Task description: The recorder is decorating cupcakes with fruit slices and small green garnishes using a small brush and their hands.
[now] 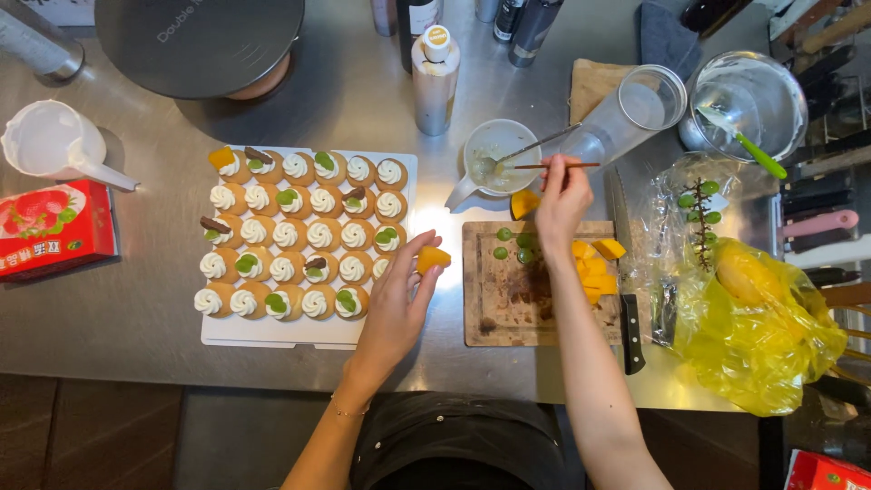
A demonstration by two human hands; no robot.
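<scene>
One orange mango chunk (433, 259) sits pinched in left fingers (419, 272); right fingers (555, 174) grip chopsticks (558, 165).

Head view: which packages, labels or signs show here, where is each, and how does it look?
Red carton: left table edge, boxy, fruit picture.
Squeeze bottle: top centre, upright, silvery label, white cap.
Yellow bag: right of the cutting board, crumpled plastic.
Red box: bottom right corner, mostly cut off.
</scene>
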